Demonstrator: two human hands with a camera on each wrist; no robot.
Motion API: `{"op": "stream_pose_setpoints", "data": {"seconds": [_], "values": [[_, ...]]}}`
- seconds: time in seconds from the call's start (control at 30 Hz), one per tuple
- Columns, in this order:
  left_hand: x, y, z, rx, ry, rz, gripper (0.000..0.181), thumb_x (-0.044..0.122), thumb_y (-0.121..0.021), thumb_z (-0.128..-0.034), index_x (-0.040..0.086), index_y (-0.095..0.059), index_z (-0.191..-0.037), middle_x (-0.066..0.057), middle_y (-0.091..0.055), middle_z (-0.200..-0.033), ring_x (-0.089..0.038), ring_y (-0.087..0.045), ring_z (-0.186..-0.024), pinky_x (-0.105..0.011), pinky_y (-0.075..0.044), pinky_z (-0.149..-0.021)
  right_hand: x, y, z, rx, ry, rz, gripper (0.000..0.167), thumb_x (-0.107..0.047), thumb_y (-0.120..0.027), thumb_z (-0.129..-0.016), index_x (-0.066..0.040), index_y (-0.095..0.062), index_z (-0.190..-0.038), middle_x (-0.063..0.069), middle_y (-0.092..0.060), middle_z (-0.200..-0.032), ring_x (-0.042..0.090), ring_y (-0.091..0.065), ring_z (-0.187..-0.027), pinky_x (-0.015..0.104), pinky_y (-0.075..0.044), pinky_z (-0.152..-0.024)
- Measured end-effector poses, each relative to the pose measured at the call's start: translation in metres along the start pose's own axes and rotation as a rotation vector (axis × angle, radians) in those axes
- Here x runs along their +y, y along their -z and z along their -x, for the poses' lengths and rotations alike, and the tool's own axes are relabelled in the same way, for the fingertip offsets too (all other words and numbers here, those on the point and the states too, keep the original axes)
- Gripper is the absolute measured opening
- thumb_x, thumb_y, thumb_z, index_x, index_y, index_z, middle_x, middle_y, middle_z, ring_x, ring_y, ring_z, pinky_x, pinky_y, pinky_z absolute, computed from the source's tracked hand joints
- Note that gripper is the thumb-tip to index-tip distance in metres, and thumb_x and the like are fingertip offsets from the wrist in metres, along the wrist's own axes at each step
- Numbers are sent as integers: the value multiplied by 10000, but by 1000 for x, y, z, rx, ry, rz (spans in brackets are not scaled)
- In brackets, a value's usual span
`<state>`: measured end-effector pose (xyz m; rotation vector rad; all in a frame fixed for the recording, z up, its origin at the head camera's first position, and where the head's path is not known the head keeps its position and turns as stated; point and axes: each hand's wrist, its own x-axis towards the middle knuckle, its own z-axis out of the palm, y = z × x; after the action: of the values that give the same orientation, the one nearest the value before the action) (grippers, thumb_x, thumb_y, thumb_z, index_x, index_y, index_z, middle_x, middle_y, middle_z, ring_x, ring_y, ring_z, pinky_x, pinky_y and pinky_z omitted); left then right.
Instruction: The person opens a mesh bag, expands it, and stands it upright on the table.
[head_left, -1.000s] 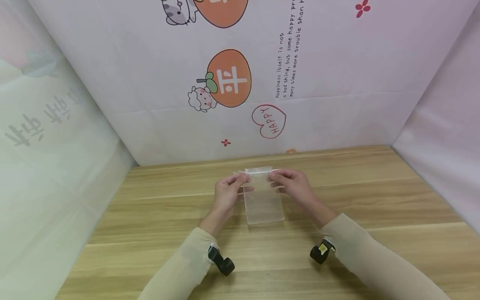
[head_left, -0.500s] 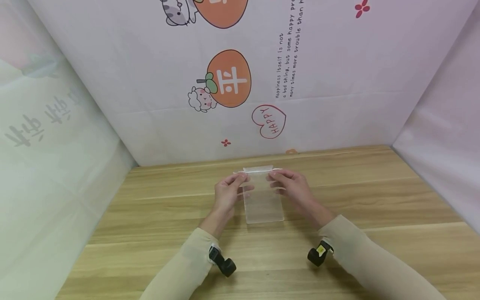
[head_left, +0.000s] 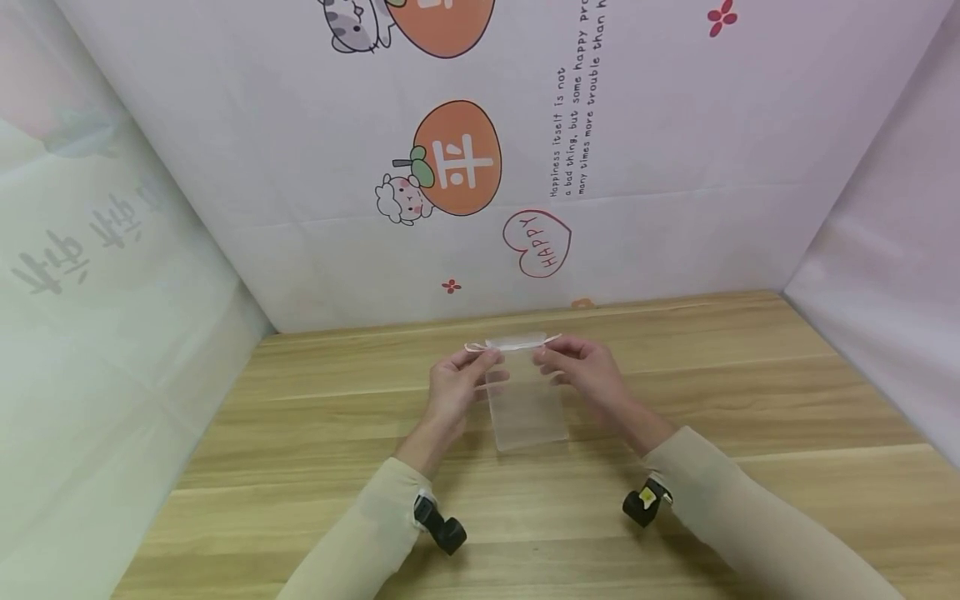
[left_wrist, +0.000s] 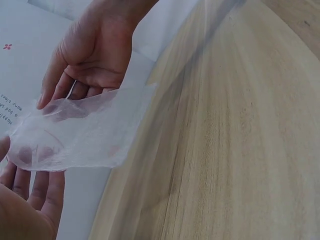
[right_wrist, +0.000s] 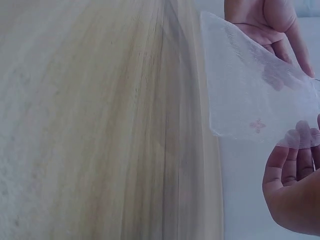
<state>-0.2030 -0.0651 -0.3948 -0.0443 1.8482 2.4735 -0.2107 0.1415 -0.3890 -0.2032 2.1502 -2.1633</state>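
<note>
A sheer white drawstring pouch [head_left: 527, 408] hangs upright above the table, its mouth at the top and its lower corners toward me. A white cord [head_left: 517, 346] runs across near the mouth, with a small loop sticking out on the left and an end on the right. My left hand [head_left: 456, 382] pinches the upper left edge between thumb and fingers. At the upper right edge, my right hand [head_left: 588, 372] grips it the same way. Fingers of both hands show through the thin mesh pouch [left_wrist: 100, 135] from behind. Nothing can be made out inside the pouch.
Below lies a wood-grain table [head_left: 337, 467]. A white printed sheet [head_left: 315, 167] rises along its back edge, and pale sheets [head_left: 90, 333] close in the left and right sides. A black camera [head_left: 442, 529] is strapped to each wrist.
Both hands stay nearly in place at the pouch's upper edges. Its lower edge has shifted slightly, the cord's left loop shows more openly, and the right wrist has moved a little right.
</note>
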Motion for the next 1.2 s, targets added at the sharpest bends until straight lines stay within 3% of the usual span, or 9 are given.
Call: {"op": "stream_pose_setpoints", "data": {"seconds": [0.13, 0.27, 0.67, 0.93, 1.2], "values": [[-1, -1, 0, -17, 24, -17, 134, 128, -783, -890, 76, -678, -954, -248, -698, -1113, -229, -737, -822, -483, -580, -847, 1, 0, 1, -7, -3, 28, 296, -191, -703, -967, 62, -654, -1114, 90, -716, -1025, 222, -654, -925, 373, -569, -839], [-2, -1, 0, 5, 39, -29, 122, 109, -777, -893, 77, -666, -933, -277, -687, -1118, -203, -735, -785, -468, -591, -824, 3, 0, 1, -10, -6, 43, 281, -202, -698, -971, 44, -665, -1103, 103, -713, -1037, 236, -654, -944, 367, -569, -839], [-3, -1, -1, 44, 10, -13, 84, 109, -748, -919, 61, -693, -960, -220, -716, -1061, -191, -733, -760, -468, -591, -817, 8, -3, 1, 1, -2, -28, 266, -159, -658, -994, 80, -653, -1111, 81, -719, -985, 226, -659, -913, 373, -569, -830], [-4, 0, -2, 43, 11, 32, 66, 103, -744, -920, 70, -693, -943, -117, -741, -966, -190, -731, -763, -510, -569, -856, 8, -5, 3, 10, -17, -38, 344, -187, -649, -1002, 114, -619, -1167, 46, -716, -983, 318, -652, -999, 429, -556, -877], [-4, 0, -3, 24, 37, 57, 75, 120, -747, -921, 82, -689, -948, -159, -721, -1052, -185, -727, -786, -524, -552, -896, 10, -5, 2, 11, -35, -89, 312, -178, -651, -1000, 94, -638, -1151, 18, -716, -963, 227, -656, -942, 389, -556, -862]]}}
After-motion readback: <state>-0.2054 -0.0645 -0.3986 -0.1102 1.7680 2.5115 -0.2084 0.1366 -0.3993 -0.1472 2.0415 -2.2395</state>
